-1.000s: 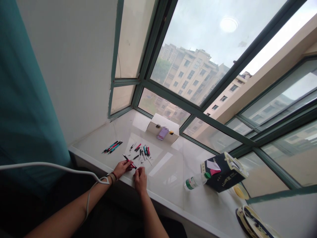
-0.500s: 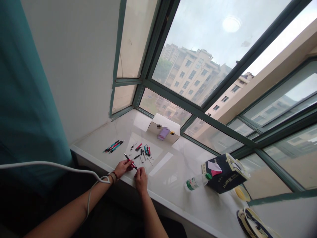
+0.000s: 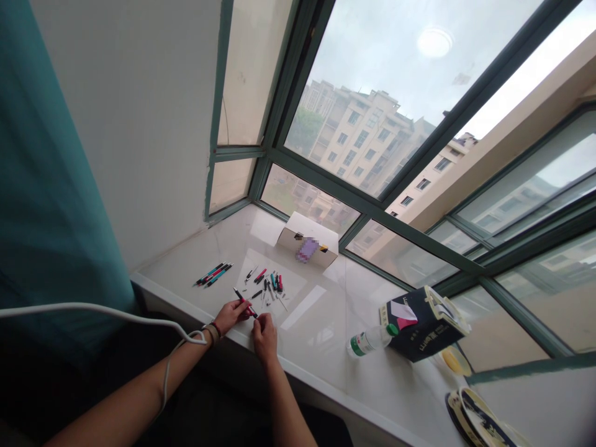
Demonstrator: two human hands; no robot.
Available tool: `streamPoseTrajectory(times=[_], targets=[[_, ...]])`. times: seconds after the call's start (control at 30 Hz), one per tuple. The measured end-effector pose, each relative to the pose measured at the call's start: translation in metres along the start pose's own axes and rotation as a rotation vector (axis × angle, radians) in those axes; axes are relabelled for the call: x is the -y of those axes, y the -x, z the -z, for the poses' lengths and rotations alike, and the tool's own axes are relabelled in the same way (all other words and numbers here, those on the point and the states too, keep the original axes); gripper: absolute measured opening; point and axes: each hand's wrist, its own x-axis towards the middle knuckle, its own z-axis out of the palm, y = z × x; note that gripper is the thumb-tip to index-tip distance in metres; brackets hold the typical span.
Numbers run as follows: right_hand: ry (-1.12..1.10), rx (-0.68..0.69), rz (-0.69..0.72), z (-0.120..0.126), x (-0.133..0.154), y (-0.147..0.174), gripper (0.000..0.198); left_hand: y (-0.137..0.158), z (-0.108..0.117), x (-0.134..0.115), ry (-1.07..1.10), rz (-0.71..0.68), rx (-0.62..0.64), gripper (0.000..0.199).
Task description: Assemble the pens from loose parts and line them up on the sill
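Note:
Above the sill's front edge, my left hand is closed around the middle of a red and black pen. The pen slants, its thin dark end pointing up and to the left. At its lower right end are the closed fingers of my right hand, pinching the tip. Beyond my hands lies a loose spread of pen parts: red, blue and black barrel pieces and thin slivers. To the left, several pens in blue, red and black rest side by side.
The white sill runs along the window. A white box stands at the back. On the right are a clear bottle with a green cap, a dark carton and a round container. A white cable crosses my left wrist.
My right hand has shifted very slightly at the pen's end. The pen stays in my left hand, and the things on the sill have not moved.

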Motion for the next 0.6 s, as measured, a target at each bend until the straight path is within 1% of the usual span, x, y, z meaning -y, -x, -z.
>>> streamPoseTrajectory(times=[0.17,0.27,0.6], targets=[[0.01,-0.002,-0.014,0.0001,0.0018,0.0006,0.019,-0.0006,0.0001,0.001,-0.006,-0.004,0.009,0.043],[0.007,0.005,-0.007,0.0001,0.0028,0.0004,0.019,-0.0006,0.0004,0.0016,-0.009,-0.006,0.015,0.043],[0.081,-0.052,-0.022,-0.0039,0.0005,0.0003,0.019,-0.0045,0.0036,0.0065,-0.058,-0.023,0.018,0.046]])
